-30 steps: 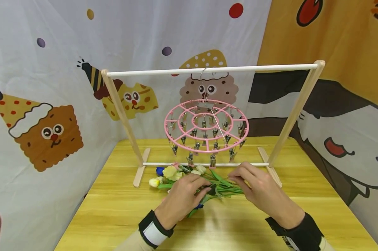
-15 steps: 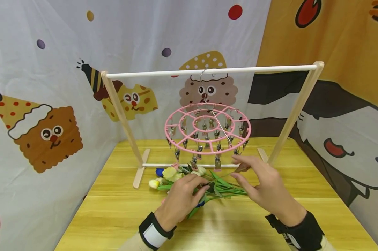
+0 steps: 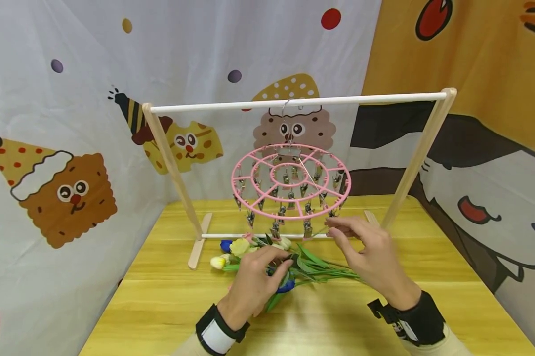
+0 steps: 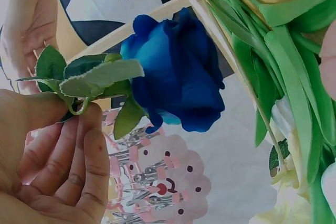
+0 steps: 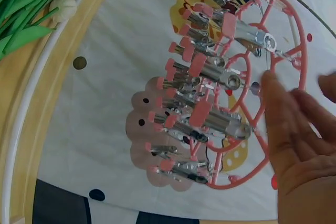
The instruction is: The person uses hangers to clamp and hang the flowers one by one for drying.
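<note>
My left hand (image 3: 256, 274) pinches a blue rose (image 4: 176, 72) between thumb and fingers, just below the bloom at its serrated leaves (image 4: 100, 77). The bloom shows below the fingers in the head view, and its thin stem slants up to the right. My right hand (image 3: 369, 247) is raised beside the front right edge of a pink round hanger (image 3: 289, 217), fingertips close to a hanging clip. In the right wrist view, the thumb and index finger are apart, with metal clips (image 5: 220, 74) with pink tips to their left.
The hanger hooks over the white top bar (image 3: 223, 105) of a wooden rack, whose right post (image 3: 420, 158) stands beyond my right hand. Beneath the hanger, a bunch of artificial flowers lies on the wooden table (image 3: 329, 321), including a pale yellow one (image 3: 239, 247) and green stems (image 3: 338, 272).
My right hand has risen from near the flower stems to the hanger's front clips, its fingers parting. The hanger has swayed. The blue rose shows more below my left hand, which has barely moved.
</note>
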Available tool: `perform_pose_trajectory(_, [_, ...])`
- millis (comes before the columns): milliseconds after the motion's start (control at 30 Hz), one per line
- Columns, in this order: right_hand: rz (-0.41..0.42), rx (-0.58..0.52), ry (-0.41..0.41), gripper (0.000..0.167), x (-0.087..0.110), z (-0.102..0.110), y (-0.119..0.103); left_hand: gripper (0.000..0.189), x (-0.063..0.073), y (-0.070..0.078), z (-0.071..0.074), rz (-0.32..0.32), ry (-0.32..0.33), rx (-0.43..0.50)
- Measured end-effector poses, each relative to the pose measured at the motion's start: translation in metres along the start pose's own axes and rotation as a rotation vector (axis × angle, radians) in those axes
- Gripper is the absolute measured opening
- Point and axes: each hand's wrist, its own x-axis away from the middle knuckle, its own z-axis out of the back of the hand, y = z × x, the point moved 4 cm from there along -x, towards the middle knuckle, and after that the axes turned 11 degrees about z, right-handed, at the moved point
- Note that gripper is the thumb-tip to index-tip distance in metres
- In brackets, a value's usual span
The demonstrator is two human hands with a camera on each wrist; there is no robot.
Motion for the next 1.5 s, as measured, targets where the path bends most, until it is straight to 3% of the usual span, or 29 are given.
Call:
perform_pose_trajectory(167, [-0.043,-0.037,-0.092,0.048,-0.005,-0.014,0.004,0.014,-0.002,-0.004,-0.001,0.025,0.024,0.033])
perform_pose_trajectory(433, [-0.158,-0.111,-0.118,0.043,-0.014,-0.026,0.007,0.016,-0.004,-0.006,-0.004,0.080,0.038,0.108])
perform_pose_trajectory(767, [-0.145,-0.160,-0.039,0.036,-0.012,-0.031,0.009,0.014,-0.005,-0.010,-0.013,0.144,0.042,0.169])
perform_pose_trajectory(1067, [-0.233,-0.310,-0.001,0.031,-0.008,-0.036,0.008,0.012,-0.003,-0.012,-0.017,0.174,0.054,0.188])
perform_pose_trajectory(1300, [-0.221,-0.326,0.052,0.026,-0.008,-0.035,0.007,0.012,0.001,-0.013,-0.022,0.184,0.063,0.198])
perform_pose_trajectory(1500, [-0.262,-0.382,0.085,0.023,-0.003,-0.036,0.007,0.011,0.003,-0.014,-0.024,0.197,0.060,0.214])
